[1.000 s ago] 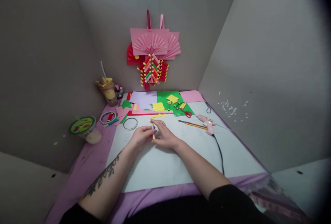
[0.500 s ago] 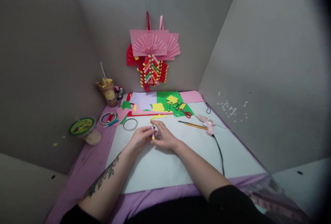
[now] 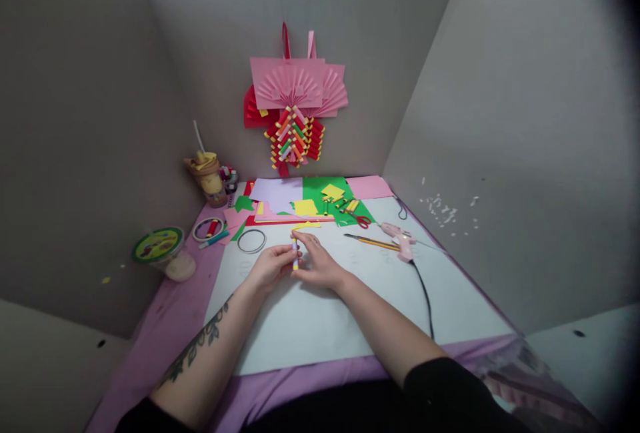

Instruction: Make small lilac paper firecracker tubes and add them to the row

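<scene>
Grey partition panels (image 3: 380,13) box in the desk (image 3: 173,313) on three sides; pink fans (image 3: 290,83) and a multicoloured paper firecracker string (image 3: 293,136) hang on the back one. Purple cloth on the desk, white sheet (image 3: 310,333) over it.

Containers, all left side: tub with green printed lid (image 3: 159,245), pale contents low inside, can't identify. Behind it, drink cup (image 3: 214,183) with straw, brown wrap round the upper part. Small pot (image 3: 231,179) beside that, red and white bits in it, too small to tell. Tape ring (image 3: 197,227) has a red paper roll (image 3: 213,227) lying inside.

Lilac paper roll (image 3: 295,255), yellow ends, is between the hands, near mid-sheet. Left hand (image 3: 273,266) grip: thumb and fingers pinching the roll. Right hand (image 3: 323,266) grip: spans it lengthwise, finger at upper end, thumb at lower.
</scene>
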`<control>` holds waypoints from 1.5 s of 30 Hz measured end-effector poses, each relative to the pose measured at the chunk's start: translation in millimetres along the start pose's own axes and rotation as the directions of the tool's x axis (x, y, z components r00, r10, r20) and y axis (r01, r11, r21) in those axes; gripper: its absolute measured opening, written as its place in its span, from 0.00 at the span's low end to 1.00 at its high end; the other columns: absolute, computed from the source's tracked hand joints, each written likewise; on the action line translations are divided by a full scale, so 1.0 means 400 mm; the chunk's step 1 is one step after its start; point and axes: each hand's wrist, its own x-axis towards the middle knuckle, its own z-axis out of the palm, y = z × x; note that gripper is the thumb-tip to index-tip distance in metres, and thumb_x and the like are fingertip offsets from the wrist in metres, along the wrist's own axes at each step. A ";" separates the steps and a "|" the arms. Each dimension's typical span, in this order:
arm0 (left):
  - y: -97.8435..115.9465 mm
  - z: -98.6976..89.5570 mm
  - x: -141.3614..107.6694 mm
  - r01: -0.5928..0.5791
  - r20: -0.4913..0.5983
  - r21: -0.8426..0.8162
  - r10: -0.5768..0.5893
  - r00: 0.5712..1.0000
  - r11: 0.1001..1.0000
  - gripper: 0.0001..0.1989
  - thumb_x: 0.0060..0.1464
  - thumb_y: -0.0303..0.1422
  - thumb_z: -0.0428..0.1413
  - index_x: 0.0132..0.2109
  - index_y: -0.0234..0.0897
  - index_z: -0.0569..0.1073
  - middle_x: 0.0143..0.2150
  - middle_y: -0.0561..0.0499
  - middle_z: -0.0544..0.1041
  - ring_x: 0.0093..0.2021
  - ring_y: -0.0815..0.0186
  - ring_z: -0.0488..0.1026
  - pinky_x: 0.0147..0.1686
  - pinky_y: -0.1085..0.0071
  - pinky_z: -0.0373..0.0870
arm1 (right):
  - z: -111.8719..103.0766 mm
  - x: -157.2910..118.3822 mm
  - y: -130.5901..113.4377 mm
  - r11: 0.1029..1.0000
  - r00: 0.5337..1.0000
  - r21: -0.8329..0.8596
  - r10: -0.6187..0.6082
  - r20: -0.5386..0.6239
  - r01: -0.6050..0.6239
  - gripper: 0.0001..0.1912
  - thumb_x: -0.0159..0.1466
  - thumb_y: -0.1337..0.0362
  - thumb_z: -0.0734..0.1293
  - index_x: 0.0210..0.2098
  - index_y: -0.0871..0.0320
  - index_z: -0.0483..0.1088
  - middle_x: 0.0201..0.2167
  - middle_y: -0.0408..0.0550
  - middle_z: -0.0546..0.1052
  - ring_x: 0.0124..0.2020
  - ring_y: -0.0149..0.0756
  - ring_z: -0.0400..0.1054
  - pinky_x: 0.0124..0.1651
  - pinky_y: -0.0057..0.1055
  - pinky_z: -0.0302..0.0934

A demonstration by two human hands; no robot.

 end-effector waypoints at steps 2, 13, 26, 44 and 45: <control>0.001 -0.003 0.001 -0.006 0.042 -0.013 0.006 0.999 1.000 0.16 0.41 0.36 0.65 0.36 0.29 0.77 0.30 0.47 0.76 0.29 0.70 0.71 0.30 0.77 0.66 | -0.003 0.000 -0.005 1.000 1.000 0.022 -0.001 -0.019 0.002 0.46 0.50 0.65 0.71 0.63 0.53 0.47 0.56 0.55 0.62 0.57 0.45 0.56 0.58 0.45 0.52; -0.004 -0.022 0.007 0.029 0.135 -0.038 -0.023 0.991 0.999 0.13 0.46 0.35 0.63 0.37 0.28 0.76 0.32 0.46 0.76 0.31 0.70 0.72 0.30 0.78 0.68 | -0.007 -0.003 0.004 0.998 1.000 0.054 -0.031 0.003 0.030 0.52 0.49 0.66 0.72 0.65 0.51 0.39 0.59 0.55 0.61 0.59 0.44 0.54 0.59 0.44 0.52; 0.000 -0.013 0.006 0.028 0.095 -0.042 -0.024 0.995 0.999 0.14 0.44 0.34 0.64 0.38 0.30 0.76 0.33 0.46 0.77 0.31 0.69 0.73 0.30 0.77 0.68 | -0.014 -0.002 -0.005 0.995 0.999 0.095 -0.027 0.022 0.025 0.51 0.49 0.68 0.71 0.65 0.50 0.40 0.60 0.54 0.59 0.60 0.44 0.52 0.60 0.45 0.50; -0.023 -0.024 0.005 -0.311 0.112 0.884 0.489 0.865 0.349 0.08 0.53 0.36 0.53 0.41 0.40 0.69 0.37 0.49 0.78 0.38 0.63 0.75 0.37 0.69 0.69 | 0.022 0.012 0.028 0.582 0.789 0.649 0.612 0.049 -0.491 0.10 0.50 0.61 0.69 0.29 0.59 0.69 0.16 0.38 0.69 0.17 0.26 0.61 0.21 0.23 0.53; -0.022 -0.024 0.005 -0.317 0.115 0.887 0.506 0.855 0.336 0.09 0.52 0.36 0.53 0.41 0.40 0.69 0.38 0.49 0.78 0.38 0.63 0.75 0.38 0.69 0.69 | 0.025 0.012 0.031 0.574 0.785 0.665 0.618 0.030 -0.478 0.09 0.49 0.62 0.69 0.28 0.59 0.69 0.16 0.38 0.70 0.18 0.26 0.62 0.22 0.23 0.55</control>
